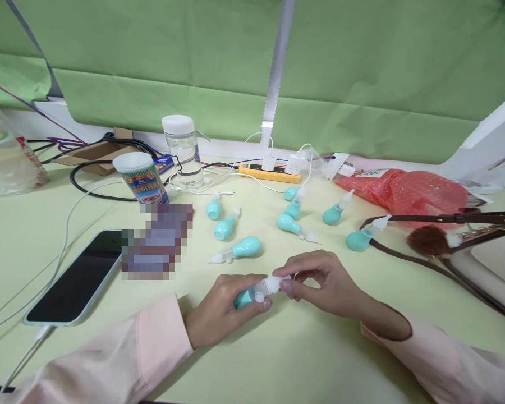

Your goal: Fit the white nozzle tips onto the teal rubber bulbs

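Near the front centre, my left hand (225,308) is wrapped round a teal bulb aspirator (244,298) with a clear body. My right hand (320,280) pinches the white tip (278,282) at the aspirator's right end. Just beyond my hands, a similar aspirator (246,247) lies on its side, its tip to the left. Two more aspirators (225,228) (214,207) are behind it. Several others, among them one lying aspirator (288,223) and one at the right (357,240), are spread over the right of the table.
A phone (78,278) on a cable lies left, beside a blurred item (157,241). Behind stand a printed cup (141,179) and a water bottle (183,154). A yellow power strip (271,174) is at the back, red wrap (421,196) and a strapped bag (492,252) right.
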Tool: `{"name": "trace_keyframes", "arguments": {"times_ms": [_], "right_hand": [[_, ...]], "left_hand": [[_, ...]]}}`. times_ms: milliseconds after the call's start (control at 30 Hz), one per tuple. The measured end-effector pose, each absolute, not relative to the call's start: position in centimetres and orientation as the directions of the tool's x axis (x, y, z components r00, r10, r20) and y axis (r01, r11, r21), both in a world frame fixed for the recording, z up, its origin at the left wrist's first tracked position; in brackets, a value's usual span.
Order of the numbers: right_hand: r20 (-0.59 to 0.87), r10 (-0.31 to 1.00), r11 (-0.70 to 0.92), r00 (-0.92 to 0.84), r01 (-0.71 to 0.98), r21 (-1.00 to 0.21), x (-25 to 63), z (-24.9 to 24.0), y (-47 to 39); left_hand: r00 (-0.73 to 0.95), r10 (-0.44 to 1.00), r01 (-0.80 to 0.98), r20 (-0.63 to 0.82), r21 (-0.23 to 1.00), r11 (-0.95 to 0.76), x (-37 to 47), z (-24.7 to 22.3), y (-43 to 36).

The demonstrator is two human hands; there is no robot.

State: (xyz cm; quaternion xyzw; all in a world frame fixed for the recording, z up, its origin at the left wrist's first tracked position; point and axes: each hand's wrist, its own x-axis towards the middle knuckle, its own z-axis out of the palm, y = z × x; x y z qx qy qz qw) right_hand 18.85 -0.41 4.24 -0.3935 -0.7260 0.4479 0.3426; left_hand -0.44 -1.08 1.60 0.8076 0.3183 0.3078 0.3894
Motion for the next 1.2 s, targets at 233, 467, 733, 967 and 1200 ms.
{"name": "trace_keyframes", "arguments": {"times_ms": [233,467,733,967,1200], "right_hand": [[0.043,0.814,0.277,-0.579,0.324,-0.905,19.5,4.5,0.1],[-0.015,0.791,0.301,-0.612,0.411,-0.861,19.6,4.7,0.2],[-0.022,0.744,0.372,-0.668,0.441,-0.816,19.6,4.6,0.1],[-0.047,0.753,0.313,-0.656,0.420,-0.852,19.2,4.4,-0.1],[-0.057,0.753,0.296,-0.655,0.415,-0.860,19.1,4.3,-0.2]], "left_hand": [[0.631,0.744,0.418,0.218,0.713,-0.563,-0.7,0.8,-1.2],[0.676,0.695,0.492,0.245,0.552,-0.673,-0.7,0.8,-1.2],[0.738,0.634,0.521,0.231,0.401,-0.753,-0.8,0.4,-1.2],[0.744,0.628,0.519,0.228,0.394,-0.758,-0.9,0.1,-1.4],[0.746,0.623,0.516,0.236,0.386,-0.765,-0.9,0.1,-1.4]]}}
